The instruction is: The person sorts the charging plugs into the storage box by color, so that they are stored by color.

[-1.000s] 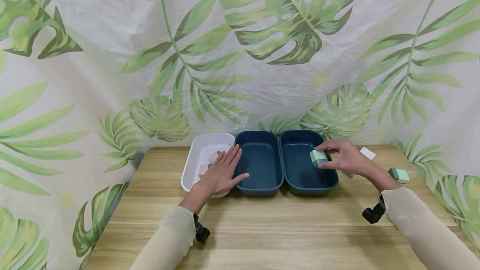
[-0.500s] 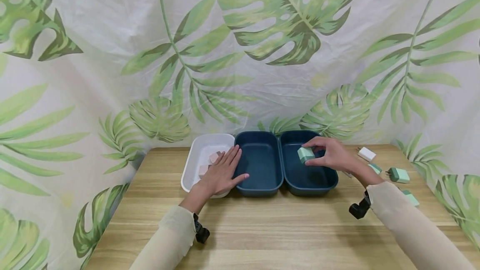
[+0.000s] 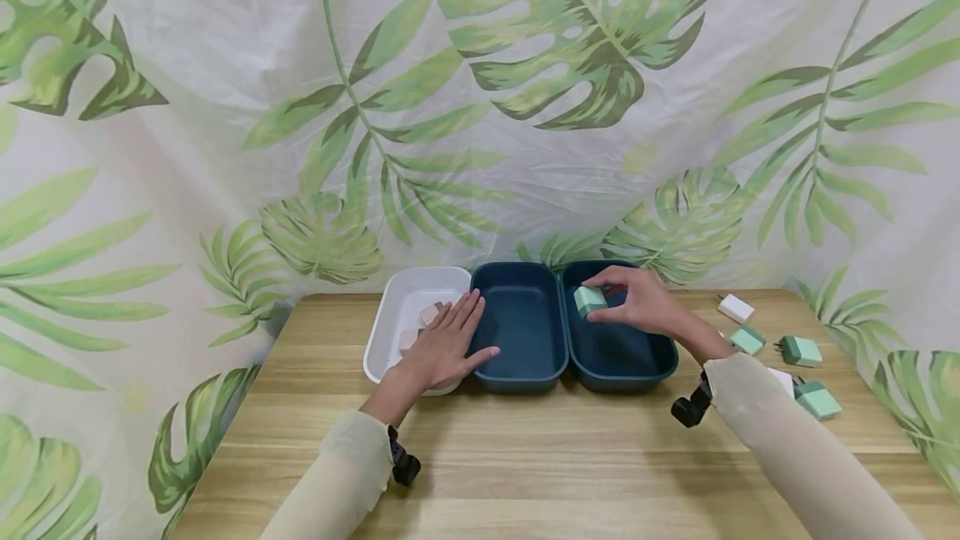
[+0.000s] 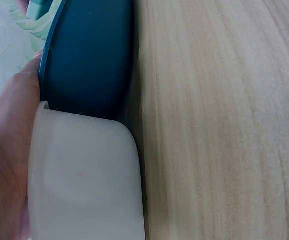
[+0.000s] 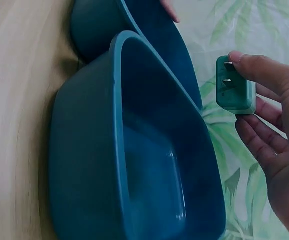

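Observation:
My right hand [image 3: 643, 304] pinches a green two-tone charger [image 3: 589, 301] between thumb and fingers above the right blue bin [image 3: 622, 377]. In the right wrist view, the charger [image 5: 234, 86] shows two flat prongs, and the hand [image 5: 279, 115] holds it higher than the bin's rim. The left hand [image 3: 435, 350] lies with straight fingers over the right rim of the white bin [image 3: 377, 332], its fingertips and thumb at the middle blue bin [image 3: 517, 383]. Pinkish blocks [image 3: 431, 313] lie in the white bin, partly hidden by that hand.
Right of the bins, several chargers lie on the wooden table [image 3: 525, 465]: a white one [image 3: 736, 307], green ones [image 3: 801, 350] and another white one partly behind the right sleeve. A leaf-patterned cloth [image 3: 525, 173] hangs behind the bins.
The right hand has moved left with the green charger, from the right part of the right blue bin toward its left side. More chargers show beside the forearm. The left hand stays in place.

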A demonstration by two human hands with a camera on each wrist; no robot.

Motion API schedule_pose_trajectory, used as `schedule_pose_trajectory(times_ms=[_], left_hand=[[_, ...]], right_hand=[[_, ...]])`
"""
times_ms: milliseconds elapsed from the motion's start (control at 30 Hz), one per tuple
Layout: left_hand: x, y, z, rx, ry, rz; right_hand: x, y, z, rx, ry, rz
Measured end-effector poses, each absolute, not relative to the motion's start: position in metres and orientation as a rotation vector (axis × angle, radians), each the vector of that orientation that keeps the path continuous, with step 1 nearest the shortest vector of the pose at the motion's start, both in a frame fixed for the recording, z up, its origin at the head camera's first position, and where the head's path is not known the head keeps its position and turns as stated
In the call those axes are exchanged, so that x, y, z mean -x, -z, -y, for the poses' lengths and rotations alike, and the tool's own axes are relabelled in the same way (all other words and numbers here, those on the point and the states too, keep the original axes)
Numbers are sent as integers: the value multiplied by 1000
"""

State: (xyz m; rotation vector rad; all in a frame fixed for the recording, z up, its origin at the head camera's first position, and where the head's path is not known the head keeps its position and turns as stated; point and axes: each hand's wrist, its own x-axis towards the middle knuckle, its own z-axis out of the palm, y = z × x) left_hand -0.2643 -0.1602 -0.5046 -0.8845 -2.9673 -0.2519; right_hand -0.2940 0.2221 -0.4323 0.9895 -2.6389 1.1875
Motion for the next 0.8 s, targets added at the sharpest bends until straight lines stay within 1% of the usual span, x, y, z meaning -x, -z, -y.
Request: schedule_pose_trajectory(times_ms=[300,567,800], left_hand=[[261,495,157,866,226,3036],[264,501,159,882,240,2993],[263,501,159,866,241,3009]], right_hand=[[301,436,-202,-960,-1211,2625],[307,443,-184,-861,-1270,2665],[313,449,-170,-842,-1283,2661]])
